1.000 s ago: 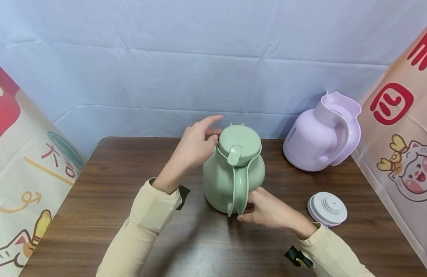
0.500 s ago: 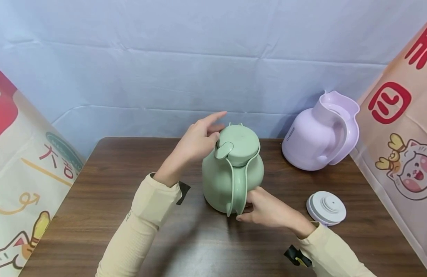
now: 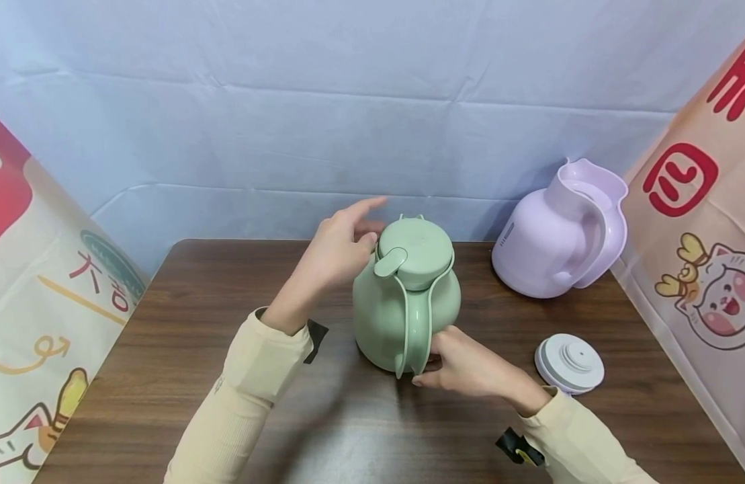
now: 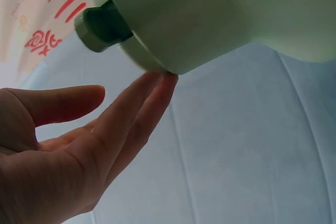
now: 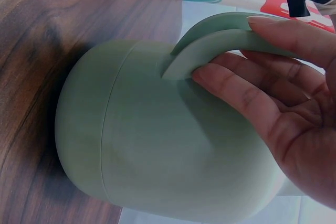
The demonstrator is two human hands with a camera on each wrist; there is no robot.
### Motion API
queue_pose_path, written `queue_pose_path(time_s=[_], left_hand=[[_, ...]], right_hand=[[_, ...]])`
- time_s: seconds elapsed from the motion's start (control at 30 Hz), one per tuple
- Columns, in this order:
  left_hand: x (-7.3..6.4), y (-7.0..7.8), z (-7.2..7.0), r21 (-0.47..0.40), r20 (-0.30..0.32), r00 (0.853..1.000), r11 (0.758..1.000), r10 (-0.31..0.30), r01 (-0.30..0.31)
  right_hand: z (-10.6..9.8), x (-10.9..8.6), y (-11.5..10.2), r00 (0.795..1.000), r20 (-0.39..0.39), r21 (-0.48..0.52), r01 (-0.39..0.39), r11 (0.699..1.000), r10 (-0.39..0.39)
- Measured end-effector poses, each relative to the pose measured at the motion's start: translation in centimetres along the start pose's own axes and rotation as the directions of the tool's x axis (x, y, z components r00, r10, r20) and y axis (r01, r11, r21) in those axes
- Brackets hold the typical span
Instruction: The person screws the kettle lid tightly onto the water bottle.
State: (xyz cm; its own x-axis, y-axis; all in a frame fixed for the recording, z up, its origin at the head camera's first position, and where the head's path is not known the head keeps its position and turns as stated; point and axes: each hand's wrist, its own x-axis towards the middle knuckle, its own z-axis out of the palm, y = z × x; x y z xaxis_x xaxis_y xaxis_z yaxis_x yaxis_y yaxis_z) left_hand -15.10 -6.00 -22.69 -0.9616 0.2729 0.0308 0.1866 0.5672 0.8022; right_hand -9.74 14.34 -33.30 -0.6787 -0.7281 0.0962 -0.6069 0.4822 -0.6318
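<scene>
A green thermos jug [image 3: 378, 316] stands upright on the table, its handle towards me. Its round lid [image 3: 417, 242] sits in the neck, and the lid's lever [image 3: 391, 262] points to the front left of the handle. My right hand [image 3: 469, 359] holds the lower part of the handle [image 5: 210, 45], with fingers through the loop and thumb on the outside. At the left of the lid is my left hand [image 3: 342, 245], its fingers extended; in the left wrist view the fingertips [image 4: 157, 80] touch the jug's rim. The thumb is apart from the lever.
A lilac jug [image 3: 532, 245] without a lid stands at the back right. In front of it lies a round white and grey lid [image 3: 570, 364]. The brown wooden table [image 3: 197, 349] backs onto a pale blue cloth [image 3: 275, 134], with printed cloths at both sides.
The lid's lever has swung from above the handle to the left. My left hand moved slightly right with it, then drew back a little left. My right hand keeps its hold.
</scene>
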Motion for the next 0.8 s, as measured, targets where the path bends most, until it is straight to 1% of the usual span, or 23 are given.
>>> queue_pose_path(time_s=[0.1,0.27,0.4,0.5,0.63,0.8], left_hand=[[-0.5,0.0,-0.2,-0.029,-0.019,1.000,1.000,-0.009,0.009],[-1.1,-0.2,-0.3,-0.098,-0.024,1.000,0.995,-0.014,0.012],[-1.5,-0.3,-0.3,-0.132,-0.033,0.999,0.991,-0.011,0.007],[-1.6,-0.2,-0.2,-0.141,-0.036,0.999,0.990,-0.008,0.003],[-1.6,-0.1,-0.2,-0.134,-0.036,0.999,0.991,-0.009,0.004],[-1.5,-0.1,-0.2,-0.110,-0.035,0.999,0.994,-0.007,0.003]], right_hand=[[0.0,0.0,-0.1,1.000,0.000,0.001,0.008,1.000,-0.008],[0.0,0.1,-0.1,1.000,-0.001,0.001,0.020,1.000,-0.020],[0.0,0.0,0.0,1.000,-0.003,0.001,0.027,1.000,-0.027],[0.0,0.0,0.0,1.000,-0.001,-0.002,0.017,1.000,-0.017],[-0.1,0.0,-0.1,1.000,0.003,-0.004,0.002,1.000,-0.002],[0.0,-0.1,0.0,1.000,0.004,0.003,0.015,1.000,-0.015]])
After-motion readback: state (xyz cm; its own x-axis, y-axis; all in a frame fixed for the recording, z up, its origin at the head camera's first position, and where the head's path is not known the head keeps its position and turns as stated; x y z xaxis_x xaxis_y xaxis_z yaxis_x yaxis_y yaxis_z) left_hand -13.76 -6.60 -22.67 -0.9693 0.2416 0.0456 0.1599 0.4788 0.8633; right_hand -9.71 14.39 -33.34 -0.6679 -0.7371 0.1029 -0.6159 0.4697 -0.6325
